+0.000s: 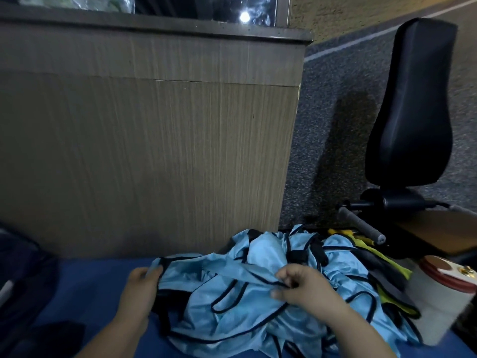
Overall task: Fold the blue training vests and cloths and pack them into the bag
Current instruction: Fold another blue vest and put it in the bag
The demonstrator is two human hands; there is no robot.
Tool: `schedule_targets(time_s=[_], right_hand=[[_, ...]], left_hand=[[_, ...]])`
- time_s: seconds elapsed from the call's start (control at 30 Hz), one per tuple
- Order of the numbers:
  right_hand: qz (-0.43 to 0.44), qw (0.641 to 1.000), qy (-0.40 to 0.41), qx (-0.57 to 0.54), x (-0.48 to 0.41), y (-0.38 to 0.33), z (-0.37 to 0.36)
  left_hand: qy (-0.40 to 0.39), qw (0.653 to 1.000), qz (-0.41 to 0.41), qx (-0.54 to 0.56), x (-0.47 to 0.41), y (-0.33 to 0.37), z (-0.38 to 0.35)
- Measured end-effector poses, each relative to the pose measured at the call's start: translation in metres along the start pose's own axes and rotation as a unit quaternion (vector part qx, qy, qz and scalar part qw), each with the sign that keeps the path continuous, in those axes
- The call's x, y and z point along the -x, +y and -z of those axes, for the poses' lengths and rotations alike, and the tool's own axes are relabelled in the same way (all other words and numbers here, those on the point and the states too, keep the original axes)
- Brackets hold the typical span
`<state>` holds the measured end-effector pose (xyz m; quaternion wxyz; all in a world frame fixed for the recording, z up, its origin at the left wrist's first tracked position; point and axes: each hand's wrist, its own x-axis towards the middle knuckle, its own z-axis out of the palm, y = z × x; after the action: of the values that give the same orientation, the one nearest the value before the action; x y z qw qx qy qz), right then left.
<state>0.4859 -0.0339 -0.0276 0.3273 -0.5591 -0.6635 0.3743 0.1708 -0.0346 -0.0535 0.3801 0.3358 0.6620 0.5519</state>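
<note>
A wood-grain panel [154,151] fills ten to twelve o'clock, with a black padded seat [413,99] at two. A crumpled pile of light-blue vests [232,319] lies on the blue bench [90,280] at six. The left hand [143,282] grips a black-trimmed vest edge at seven. The right hand [307,288], fingers curled, pinches a fold at five.
</note>
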Motion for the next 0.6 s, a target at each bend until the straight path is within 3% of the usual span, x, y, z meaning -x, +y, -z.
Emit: schedule_targets(time_s=[0.13, 0.27, 0.33, 0.43, 0.53, 0.6], right_hand=[[-0.032, 0.968, -0.230, 0.096, 0.007, -0.007, -0.002], [-0.022, 0.942, -0.288, 0.167, 0.010, -0.014, -0.018], [0.008, 0.947, -0.264, 0.183, 0.011, -0.014, -0.021], [0.039, 0.979, -0.161, 0.116, 0.013, -0.014, -0.014], [0.044, 0.996, -0.052, -0.064, 0.015, -0.019, 0.000], [0.048, 0.974, -0.021, -0.220, 0.015, -0.021, 0.009]], left_hand=[[-0.029, 0.997, 0.071, 0.010, -0.010, -0.009, 0.020], [0.026, 0.974, 0.074, -0.214, -0.038, -0.052, 0.032], [0.052, 0.969, 0.038, -0.239, -0.025, -0.044, 0.025], [-0.007, 0.974, -0.029, -0.223, -0.014, -0.034, 0.016], [-0.103, 0.946, -0.029, -0.306, -0.020, -0.036, 0.014], [-0.159, 0.918, -0.033, -0.360, -0.020, -0.040, 0.016]])
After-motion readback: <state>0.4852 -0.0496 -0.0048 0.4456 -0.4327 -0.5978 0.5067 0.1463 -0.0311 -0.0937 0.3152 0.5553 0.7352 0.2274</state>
